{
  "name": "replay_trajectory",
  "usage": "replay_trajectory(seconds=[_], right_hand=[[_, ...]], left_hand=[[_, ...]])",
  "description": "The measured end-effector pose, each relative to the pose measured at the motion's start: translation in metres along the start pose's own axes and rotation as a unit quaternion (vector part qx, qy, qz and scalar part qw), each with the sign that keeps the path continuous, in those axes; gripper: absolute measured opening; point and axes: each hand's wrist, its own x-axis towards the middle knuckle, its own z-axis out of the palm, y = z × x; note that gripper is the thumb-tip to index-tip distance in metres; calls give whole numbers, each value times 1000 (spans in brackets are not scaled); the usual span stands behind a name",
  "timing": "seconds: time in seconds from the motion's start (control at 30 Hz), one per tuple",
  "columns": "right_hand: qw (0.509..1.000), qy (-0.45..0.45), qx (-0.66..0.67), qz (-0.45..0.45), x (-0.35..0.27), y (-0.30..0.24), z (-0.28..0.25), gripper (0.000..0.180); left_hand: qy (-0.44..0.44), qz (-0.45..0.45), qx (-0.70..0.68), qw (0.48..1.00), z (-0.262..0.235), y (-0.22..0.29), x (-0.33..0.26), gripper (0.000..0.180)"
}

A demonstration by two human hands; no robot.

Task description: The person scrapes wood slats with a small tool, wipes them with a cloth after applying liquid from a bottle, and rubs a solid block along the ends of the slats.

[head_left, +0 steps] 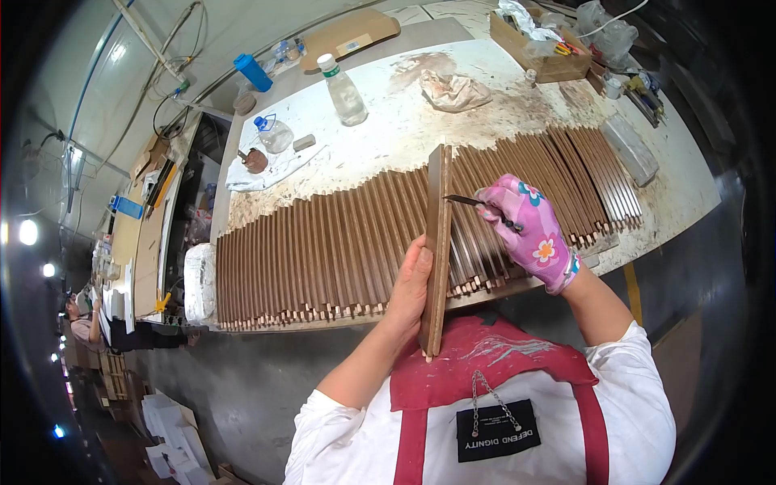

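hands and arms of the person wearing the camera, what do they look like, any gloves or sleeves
The left hand is bare. The right hand wears a pink glove printed with flowers, one orange and white, another blue and white. White sleeves end near the elbows, leaving the forearms uncovered. No cables show on either arm.

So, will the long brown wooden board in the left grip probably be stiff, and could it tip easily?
Probably stiff: the board looks straight though the left grip holds only its lower half. Stood on its narrow edge, it might tip easily, because it looks thin for its length.
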Motion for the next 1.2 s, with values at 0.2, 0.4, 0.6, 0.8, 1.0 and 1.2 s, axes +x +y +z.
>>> replay_trajectory(seconds=[0.2, 0.4, 0.6, 0.8, 1.0, 1.2], right_hand=[[1000, 6, -8, 1, 6, -3, 6, 26], [998, -7, -65, -12, 3, -5, 8, 26], [1000, 2, -12, -16, -1, -2, 7, 18], [999, 37, 11, 7, 7, -7, 10, 16], [996, -56, -54, -51, 4, -1, 39, 24], [936, -288, -44, -198, -20, -52, 35, 35]], left_hand=[[3, -6, -13, 1000, -4, 7, 4, 51], [4, -19, -1, 1000, -6, 3, 3, 48], [30, -45, 6, 999, -9, 5, 12, 43], [30, -38, -44, 998, -16, 18, 37, 25], [42, -61, -86, 994, -12, 18, 42, 24], [-17, -67, -166, 984, -39, 6, 52, 32]])
